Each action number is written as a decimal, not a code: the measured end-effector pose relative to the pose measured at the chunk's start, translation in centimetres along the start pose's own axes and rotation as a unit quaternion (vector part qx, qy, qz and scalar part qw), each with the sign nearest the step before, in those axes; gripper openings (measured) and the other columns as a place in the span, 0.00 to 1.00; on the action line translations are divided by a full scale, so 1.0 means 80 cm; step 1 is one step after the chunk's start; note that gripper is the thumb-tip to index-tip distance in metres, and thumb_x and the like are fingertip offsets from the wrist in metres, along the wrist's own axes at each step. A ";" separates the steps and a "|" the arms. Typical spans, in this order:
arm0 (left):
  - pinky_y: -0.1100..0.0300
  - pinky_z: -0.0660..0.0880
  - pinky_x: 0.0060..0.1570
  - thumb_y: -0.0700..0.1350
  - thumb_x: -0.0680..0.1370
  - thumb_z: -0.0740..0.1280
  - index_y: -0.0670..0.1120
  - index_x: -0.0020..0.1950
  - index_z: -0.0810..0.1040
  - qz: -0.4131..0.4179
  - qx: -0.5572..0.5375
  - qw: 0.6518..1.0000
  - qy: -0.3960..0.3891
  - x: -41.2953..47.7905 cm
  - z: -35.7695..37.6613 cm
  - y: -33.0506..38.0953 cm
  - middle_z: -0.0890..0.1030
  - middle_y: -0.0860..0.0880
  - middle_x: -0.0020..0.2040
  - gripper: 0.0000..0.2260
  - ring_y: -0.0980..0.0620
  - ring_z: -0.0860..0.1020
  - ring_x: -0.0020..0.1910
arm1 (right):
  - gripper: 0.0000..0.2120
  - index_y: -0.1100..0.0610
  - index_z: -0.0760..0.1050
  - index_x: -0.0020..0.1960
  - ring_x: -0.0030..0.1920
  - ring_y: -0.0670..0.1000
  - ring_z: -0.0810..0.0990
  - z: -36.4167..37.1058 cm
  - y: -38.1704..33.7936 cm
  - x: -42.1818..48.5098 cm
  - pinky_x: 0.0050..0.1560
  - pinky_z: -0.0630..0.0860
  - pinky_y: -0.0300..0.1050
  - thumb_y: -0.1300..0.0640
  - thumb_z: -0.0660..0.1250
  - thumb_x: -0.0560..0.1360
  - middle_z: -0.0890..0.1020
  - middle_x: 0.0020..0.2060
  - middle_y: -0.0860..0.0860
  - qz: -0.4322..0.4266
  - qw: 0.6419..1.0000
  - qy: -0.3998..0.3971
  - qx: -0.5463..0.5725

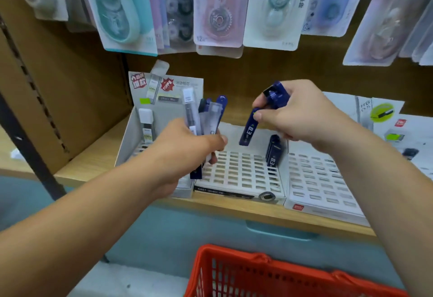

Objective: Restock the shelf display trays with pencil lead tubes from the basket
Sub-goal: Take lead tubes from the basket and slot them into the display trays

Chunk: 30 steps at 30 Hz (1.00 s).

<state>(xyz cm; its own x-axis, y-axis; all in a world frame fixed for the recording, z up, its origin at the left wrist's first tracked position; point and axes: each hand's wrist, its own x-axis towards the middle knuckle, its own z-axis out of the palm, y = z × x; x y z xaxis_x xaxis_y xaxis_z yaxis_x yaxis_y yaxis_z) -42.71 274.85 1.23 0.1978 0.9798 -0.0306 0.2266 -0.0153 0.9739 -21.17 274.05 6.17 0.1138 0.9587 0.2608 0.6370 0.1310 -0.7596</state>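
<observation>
Now: both hands loaded w/ lead tubes above the middle tray (241,174).

Left hand (187,153), over the tray's left edge, is closed round a mixed bundle of tubes (206,118), some clear, some navy, fanned upward. Right hand (302,118), above the tray's back right, grips a few navy tubes (275,96), w/ one navy tube (249,130) pinched btwn thumb and forefinger, angled down toward the slots. A small stack of navy tubes (274,151) already stands in the tray's right rear slots; most slots look empty. Red basket (234,271) sits below, in front of the tray. Risks, imo: the angled tube could catch a slot wall and jam; the left bundle looks loose, so tubes could slip out; clear and navy types could get mixed into the wrong tray.
</observation>
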 end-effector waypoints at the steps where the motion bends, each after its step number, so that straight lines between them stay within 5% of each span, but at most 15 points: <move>1: 0.53 0.73 0.44 0.47 0.77 0.75 0.44 0.54 0.82 0.006 -0.001 1.000 -0.008 0.001 0.006 0.003 0.83 0.45 0.37 0.10 0.53 0.80 0.34 | 0.04 0.52 0.83 0.46 0.29 0.46 0.74 -0.006 0.006 -0.002 0.25 0.68 0.36 0.60 0.76 0.75 0.82 0.34 0.48 0.002 1.000 0.009 0.005; 6: 0.50 0.76 0.47 0.46 0.77 0.75 0.43 0.56 0.81 0.000 -0.061 0.997 -0.048 0.006 0.026 0.006 0.84 0.45 0.41 0.10 0.51 0.81 0.39 | 0.05 0.53 0.82 0.45 0.24 0.38 0.75 -0.024 0.047 -0.017 0.26 0.69 0.31 0.61 0.76 0.75 0.82 0.31 0.44 0.005 1.000 0.019 0.015; 13: 0.46 0.73 0.48 0.40 0.80 0.72 0.44 0.52 0.80 -0.005 -0.141 0.986 -0.092 0.013 0.064 -0.010 0.83 0.44 0.43 0.03 0.48 0.80 0.40 | 0.04 0.52 0.83 0.44 0.24 0.41 0.74 -0.031 0.078 -0.031 0.30 0.72 0.39 0.59 0.77 0.75 0.83 0.31 0.46 0.028 0.999 0.009 0.024; 21: 0.48 0.78 0.49 0.38 0.80 0.71 0.42 0.53 0.78 0.028 -0.219 0.971 -0.095 0.026 0.087 -0.024 0.81 0.42 0.44 0.04 0.47 0.81 0.41 | 0.05 0.49 0.82 0.46 0.43 0.41 0.80 -0.027 0.089 -0.033 0.40 0.72 0.36 0.58 0.76 0.76 0.83 0.42 0.43 0.000 0.999 -0.009 -0.042; 27: 0.45 0.79 0.55 0.38 0.81 0.70 0.43 0.52 0.78 0.018 -0.268 0.958 -0.096 0.033 0.092 -0.029 0.81 0.42 0.44 0.02 0.48 0.80 0.40 | 0.05 0.51 0.82 0.49 0.41 0.31 0.79 -0.018 0.094 -0.029 0.38 0.71 0.23 0.60 0.75 0.77 0.81 0.40 0.37 -0.037 0.998 -0.013 -0.051; 30: 0.39 0.77 0.63 0.38 0.81 0.70 0.41 0.55 0.77 0.012 -0.297 0.950 -0.100 0.036 0.093 -0.029 0.81 0.42 0.44 0.05 0.48 0.81 0.40 | 0.08 0.49 0.80 0.43 0.45 0.40 0.83 -0.009 0.098 -0.029 0.49 0.80 0.41 0.60 0.76 0.75 0.85 0.43 0.41 -0.060 0.994 -0.030 -0.085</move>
<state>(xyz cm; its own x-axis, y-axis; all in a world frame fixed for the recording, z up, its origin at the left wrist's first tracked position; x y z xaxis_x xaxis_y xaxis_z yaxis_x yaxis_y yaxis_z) -35.59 276.26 -2.81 0.3863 0.9223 0.0092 -0.3467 0.1359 0.9281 -15.89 272.71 0.04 -0.0142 0.9528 0.3034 0.7629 0.2064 -0.6127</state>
